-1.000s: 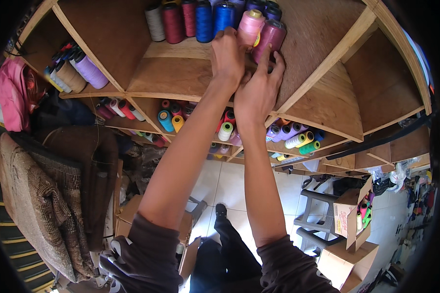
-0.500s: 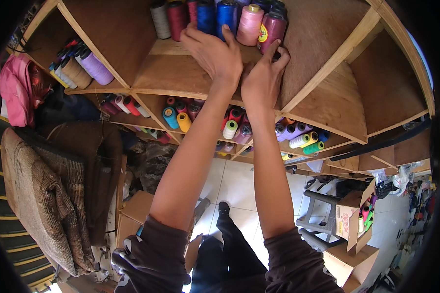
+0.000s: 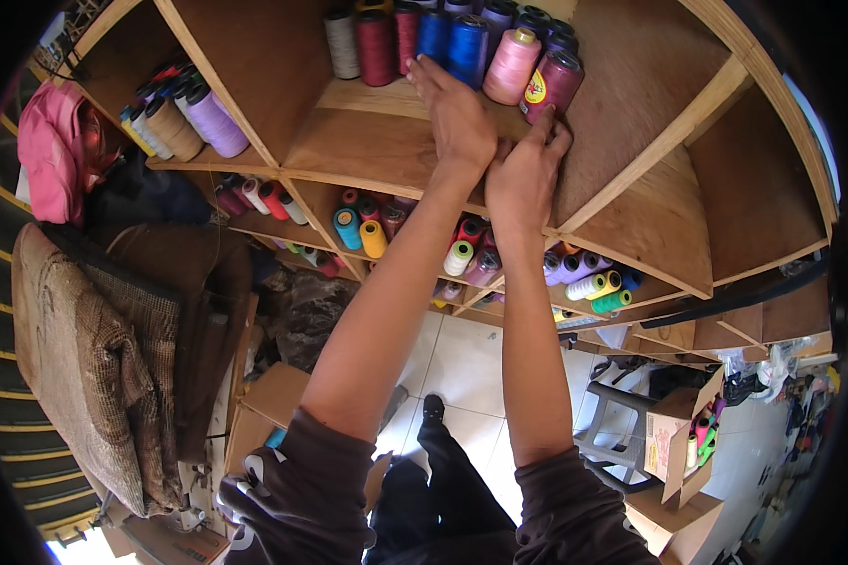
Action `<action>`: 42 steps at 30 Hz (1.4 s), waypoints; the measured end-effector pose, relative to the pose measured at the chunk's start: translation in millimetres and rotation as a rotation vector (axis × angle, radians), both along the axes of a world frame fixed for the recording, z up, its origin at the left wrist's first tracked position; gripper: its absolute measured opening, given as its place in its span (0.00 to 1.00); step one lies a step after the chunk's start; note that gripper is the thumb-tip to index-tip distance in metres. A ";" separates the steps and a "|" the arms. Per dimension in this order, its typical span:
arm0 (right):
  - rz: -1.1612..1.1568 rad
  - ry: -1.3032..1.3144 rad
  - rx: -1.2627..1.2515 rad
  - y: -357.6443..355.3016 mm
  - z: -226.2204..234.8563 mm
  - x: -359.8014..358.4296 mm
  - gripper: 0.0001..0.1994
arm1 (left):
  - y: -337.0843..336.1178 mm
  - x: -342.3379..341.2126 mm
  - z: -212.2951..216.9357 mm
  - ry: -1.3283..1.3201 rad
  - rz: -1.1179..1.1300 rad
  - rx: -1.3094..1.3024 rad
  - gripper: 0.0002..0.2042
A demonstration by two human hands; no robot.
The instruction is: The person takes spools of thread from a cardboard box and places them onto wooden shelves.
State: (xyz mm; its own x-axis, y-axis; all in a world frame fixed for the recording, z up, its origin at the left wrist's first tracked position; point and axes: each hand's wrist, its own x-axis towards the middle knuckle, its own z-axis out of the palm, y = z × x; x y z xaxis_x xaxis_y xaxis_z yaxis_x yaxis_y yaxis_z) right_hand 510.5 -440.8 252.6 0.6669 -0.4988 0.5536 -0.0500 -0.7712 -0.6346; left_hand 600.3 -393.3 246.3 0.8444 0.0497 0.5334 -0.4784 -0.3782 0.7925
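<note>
Thread spools stand in a wooden shelf compartment at the top of the head view. My left hand (image 3: 457,118) is open in front of the row, its fingers extended close together. Its fingertips are by the base of a red spool (image 3: 407,36) and below a blue spool (image 3: 466,52). My right hand (image 3: 525,179) is open, its outstretched fingertips at the foot of a wrapped maroon spool (image 3: 553,83); whether they press on it is hard to tell. A pink spool (image 3: 512,68) stands beside the maroon one. Dark red (image 3: 376,49) and grey (image 3: 343,45) spools are farther left.
Wooden dividers (image 3: 664,151) separate the compartments. Lower cubbies hold more spools, including a yellow one (image 3: 373,239). A brown folded cloth (image 3: 85,348) hangs at left. A grey plastic stool (image 3: 617,424) and an open carton (image 3: 667,443) with spools stand at lower right.
The view has shifted, so the shelf sits lower and farther right. My left hand's fingers have come together and left the blue spool's face. My right hand remains by the maroon spool.
</note>
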 end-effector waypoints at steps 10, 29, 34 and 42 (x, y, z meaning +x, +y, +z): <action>-0.030 0.103 0.007 1.1 -1.1 -0.9 0.29 | 1.7 -9.0 -8.4 -0.040 0.336 0.342 0.28; 0.283 -0.277 0.185 40.1 -22.4 -84.5 0.09 | 78.2 -185.6 -11.3 -0.060 0.055 -0.213 0.10; 0.673 -0.145 0.463 141.7 -76.3 -184.3 0.07 | 186.1 -300.2 -75.4 0.240 0.206 -0.367 0.05; 1.008 0.582 0.524 270.6 -156.1 -319.1 0.06 | 299.1 -451.7 -168.3 0.581 0.605 -0.429 0.05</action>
